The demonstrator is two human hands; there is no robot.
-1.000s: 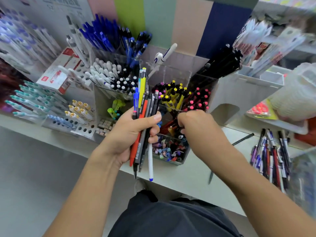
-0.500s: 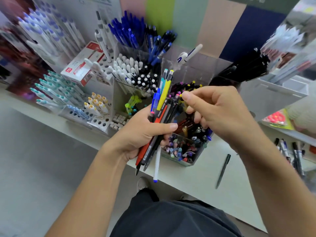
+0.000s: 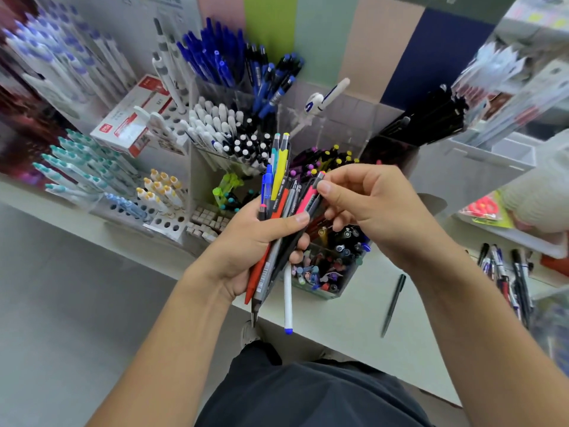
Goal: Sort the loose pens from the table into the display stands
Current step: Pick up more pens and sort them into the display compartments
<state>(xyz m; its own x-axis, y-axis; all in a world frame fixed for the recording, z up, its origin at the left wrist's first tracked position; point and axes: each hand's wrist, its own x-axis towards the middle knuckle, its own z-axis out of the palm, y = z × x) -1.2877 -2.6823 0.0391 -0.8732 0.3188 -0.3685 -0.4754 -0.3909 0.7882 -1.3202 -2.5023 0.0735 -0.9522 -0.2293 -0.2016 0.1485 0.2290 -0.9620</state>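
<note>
Pinching the top of the pink-and-black pen (image 3: 311,195) with the right hand (image 3: 369,208), fingers curled; the left hand (image 3: 255,245) is gripping the pen bundle (image 3: 277,229) over the acrylic display stand (image 3: 326,260). Best pulling straight along the barrel, loosening the left grip slightly.

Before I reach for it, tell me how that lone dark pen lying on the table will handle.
The dark pen looks slim and rigid, so probably light and stiff. Its round barrel lies flat on the smooth table, so a nudge may roll it. It lies apart from other pens, so pinching it should be easy.
</note>
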